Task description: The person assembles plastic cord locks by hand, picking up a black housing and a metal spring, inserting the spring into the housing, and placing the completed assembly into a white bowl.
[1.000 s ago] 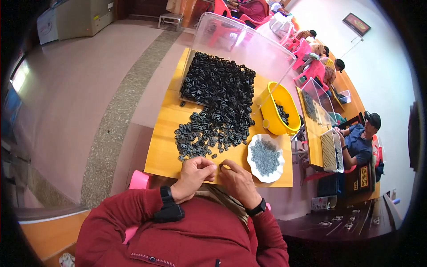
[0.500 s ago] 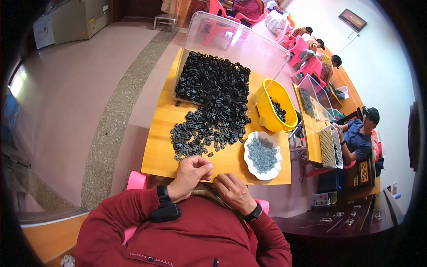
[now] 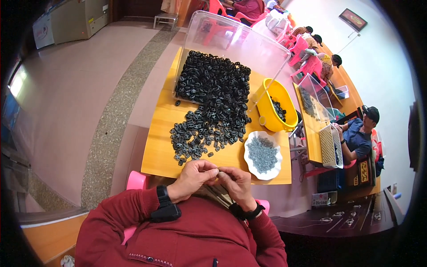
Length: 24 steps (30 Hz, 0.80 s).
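Observation:
Over the near edge of the wooden table, my left hand and my right hand meet fingertip to fingertip. Both are closed in a pinch; whatever lies between the fingers is too small and covered to make out. Just beyond them spreads a big heap of small black plastic pieces with holes, thinning out toward me. To the right of my hands, a white scalloped dish holds many tiny clear grey-blue bits. Behind the dish stands a yellow tub with black pieces inside.
A clear plastic bin lies tipped on its side around the heap's far part. On the right, a person in a dark cap sits at another table with a white perforated basket. More people sit on pink chairs farther back.
My right hand has moved up and left, so its fingertips now touch those of my left hand. The left hand has shifted slightly right.

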Available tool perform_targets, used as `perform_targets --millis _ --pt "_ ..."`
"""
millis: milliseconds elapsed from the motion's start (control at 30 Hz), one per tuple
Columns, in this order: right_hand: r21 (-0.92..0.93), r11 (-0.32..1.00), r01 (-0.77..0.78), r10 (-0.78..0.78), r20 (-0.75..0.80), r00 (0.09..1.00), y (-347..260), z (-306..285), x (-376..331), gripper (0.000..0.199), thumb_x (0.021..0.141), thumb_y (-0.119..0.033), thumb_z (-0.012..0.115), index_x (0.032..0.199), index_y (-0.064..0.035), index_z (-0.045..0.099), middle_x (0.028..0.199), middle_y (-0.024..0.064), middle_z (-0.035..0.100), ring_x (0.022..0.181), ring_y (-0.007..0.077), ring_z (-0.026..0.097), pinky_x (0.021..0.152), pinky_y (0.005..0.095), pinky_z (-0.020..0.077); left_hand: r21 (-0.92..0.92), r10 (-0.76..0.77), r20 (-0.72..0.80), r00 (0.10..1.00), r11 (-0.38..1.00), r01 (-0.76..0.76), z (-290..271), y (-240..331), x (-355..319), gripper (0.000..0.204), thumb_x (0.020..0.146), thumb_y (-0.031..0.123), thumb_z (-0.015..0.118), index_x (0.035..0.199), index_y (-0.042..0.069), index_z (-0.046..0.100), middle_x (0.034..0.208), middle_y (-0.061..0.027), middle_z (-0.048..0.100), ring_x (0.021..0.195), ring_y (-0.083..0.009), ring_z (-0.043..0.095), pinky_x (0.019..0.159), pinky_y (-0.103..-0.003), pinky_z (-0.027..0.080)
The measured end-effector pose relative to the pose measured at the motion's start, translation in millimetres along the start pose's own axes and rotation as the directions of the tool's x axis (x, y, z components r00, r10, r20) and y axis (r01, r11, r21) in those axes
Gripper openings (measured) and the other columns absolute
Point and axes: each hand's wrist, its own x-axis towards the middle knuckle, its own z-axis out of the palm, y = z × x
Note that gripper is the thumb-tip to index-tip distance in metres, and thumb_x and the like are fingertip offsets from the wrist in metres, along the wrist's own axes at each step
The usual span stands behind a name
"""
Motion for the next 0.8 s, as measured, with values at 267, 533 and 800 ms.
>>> perform_targets --millis 267,533,800 --pt "0.255 0.944 -0.211 0.202 0.061 0.977 3.7 -9.4 4.8 0.025 0.09 -0.001 0.06 0.113 0.0051 0.061 0.095 0.0095 0.068 0.084 0.0138 0.066 0.073 0.0244 0.0541 -0.006 -0.011 -0.018 1.0 1.0 0.011 0.6 2.2 0.3 0.014 0.092 0.013 0.062 0.099 0.001 0.061 0.09 -0.003 0.063 0.077 -0.0088 0.061 0.069 -0.023 0.054" --pt "0.443 0.844 -0.301 0.259 0.154 0.953 8.5 -12.5 7.6 0.025 0.089 -0.001 0.06 0.114 0.0036 0.061 0.098 0.0132 0.068 0.085 0.0177 0.067 0.074 0.0265 0.055 -0.045 -0.066 0.002 0.998 0.997 0.066 1.3 5.4 -0.8 0.015 0.092 0.014 0.06 0.1 0.001 0.06 0.089 -0.0037 0.062 0.075 -0.0097 0.061 0.069 -0.023 0.053" --pt "0.527 0.791 -0.311 0.249 0.187 0.95 16.4 -14.3 10.2 0.019 0.09 -0.001 0.06 0.108 0.0053 0.06 0.092 0.0132 0.068 0.079 0.0177 0.067 0.072 0.0273 0.0568 -0.019 -0.081 0.02 0.997 0.997 0.081 2.1 6.7 -0.8 0.016 0.093 0.015 0.059 0.101 0.001 0.06 0.086 -0.0036 0.062 0.074 -0.0097 0.061 0.067 -0.022 0.052"
